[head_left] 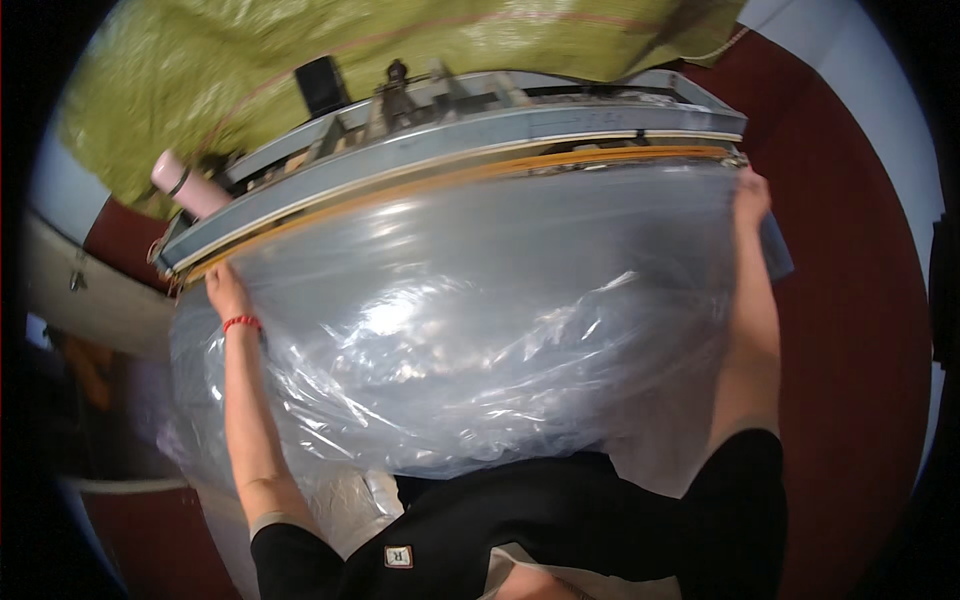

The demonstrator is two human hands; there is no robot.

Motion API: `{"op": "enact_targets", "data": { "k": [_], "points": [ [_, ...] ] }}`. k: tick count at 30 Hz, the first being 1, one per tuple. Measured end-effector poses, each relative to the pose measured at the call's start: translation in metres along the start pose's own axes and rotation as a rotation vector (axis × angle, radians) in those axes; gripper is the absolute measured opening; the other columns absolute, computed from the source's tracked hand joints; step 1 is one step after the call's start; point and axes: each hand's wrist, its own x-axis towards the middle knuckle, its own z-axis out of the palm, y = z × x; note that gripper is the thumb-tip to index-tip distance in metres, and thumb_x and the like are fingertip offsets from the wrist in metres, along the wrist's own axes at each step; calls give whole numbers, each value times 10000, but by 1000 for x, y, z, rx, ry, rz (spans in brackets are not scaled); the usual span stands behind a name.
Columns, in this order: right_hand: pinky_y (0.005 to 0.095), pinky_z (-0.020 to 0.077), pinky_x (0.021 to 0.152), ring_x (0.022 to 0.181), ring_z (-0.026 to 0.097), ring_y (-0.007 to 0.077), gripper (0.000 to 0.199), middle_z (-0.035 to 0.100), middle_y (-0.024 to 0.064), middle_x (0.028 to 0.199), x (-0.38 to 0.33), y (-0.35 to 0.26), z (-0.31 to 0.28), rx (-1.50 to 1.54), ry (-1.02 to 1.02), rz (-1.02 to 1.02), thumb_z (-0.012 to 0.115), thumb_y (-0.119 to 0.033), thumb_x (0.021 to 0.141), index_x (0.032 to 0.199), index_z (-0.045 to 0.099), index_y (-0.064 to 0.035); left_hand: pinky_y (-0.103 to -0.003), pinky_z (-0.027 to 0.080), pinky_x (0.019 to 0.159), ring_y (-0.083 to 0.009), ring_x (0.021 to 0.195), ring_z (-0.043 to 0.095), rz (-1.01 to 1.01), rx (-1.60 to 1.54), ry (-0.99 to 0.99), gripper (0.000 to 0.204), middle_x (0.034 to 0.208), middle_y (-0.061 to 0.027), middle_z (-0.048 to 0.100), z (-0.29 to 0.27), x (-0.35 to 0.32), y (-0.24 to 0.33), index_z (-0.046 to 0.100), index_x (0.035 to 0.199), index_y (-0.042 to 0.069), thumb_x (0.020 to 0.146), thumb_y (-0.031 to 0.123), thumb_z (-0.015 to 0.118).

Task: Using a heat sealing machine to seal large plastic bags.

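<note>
A wide sheet of clear plastic film stretches between my two arms, creased and shiny, its lower part bunched close to my body. My left hand, below a red bracelet, is closed on the film's far left corner, right by the orange strip of a long machine. At the far right corner, my right hand pinches the film beside the end of the same strip. Some fingertips of both hands are hidden by the bar and film. Behind the strip runs the machine's long grey metal frame.
On the left of the frame lies a pink bottle. A black flat device stands behind the frame, near metal brackets. Yellow-green woven sheeting covers the back. Dark red floor shows at the right.
</note>
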Motion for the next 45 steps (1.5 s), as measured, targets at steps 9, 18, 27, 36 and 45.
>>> {"op": "enact_targets", "data": {
  "k": [9, 18, 27, 36, 45],
  "points": [
    [218, 354, 463, 511, 436, 63, 128, 490, -8, 588, -12, -27, 81, 478, -103, 218, 593, -132, 777, 752, 519, -29, -176, 267, 441, -33, 498, 357, 38, -44, -25, 136, 585, 48, 435, -11, 69, -79, 490, 702, 86, 805, 150, 552],
    [258, 371, 365, 423, 484, 137, 151, 530, 87, 605, 3, -45, 73, 411, 17, 451, 543, -108, 775, 805, 422, -22, -215, 374, 441, -78, 519, 436, -48, -57, 81, 171, 629, 5, 483, -7, 63, -69, 483, 670, 53, 803, 151, 527],
    [252, 390, 402, 446, 510, 157, 197, 553, 101, 640, 14, -80, 55, 490, -117, 515, 472, -217, 837, 826, 496, -22, -233, 434, 518, -116, 630, 507, -160, -143, 117, 105, 737, -31, 519, -2, 50, -36, 502, 837, 42, 798, 126, 452],
    [250, 447, 669, 716, 577, 114, 217, 639, 47, 783, -13, -45, -40, 6, 37, 164, 602, -202, 753, 852, 646, -14, -178, 381, 573, -73, 672, 502, 26, 62, -488, 30, 743, 8, 535, -18, -44, 57, 527, 822, 64, 809, 83, 509],
    [315, 393, 830, 948, 510, 214, 283, 529, 114, 1045, -91, -277, -25, 65, -101, -367, 560, -154, 785, 1043, 540, -41, -237, 423, 734, -117, 782, 550, -15, -147, -593, 53, 787, -19, 565, -18, -130, 151, 528, 812, 34, 775, -2, 514]
  ]
}}
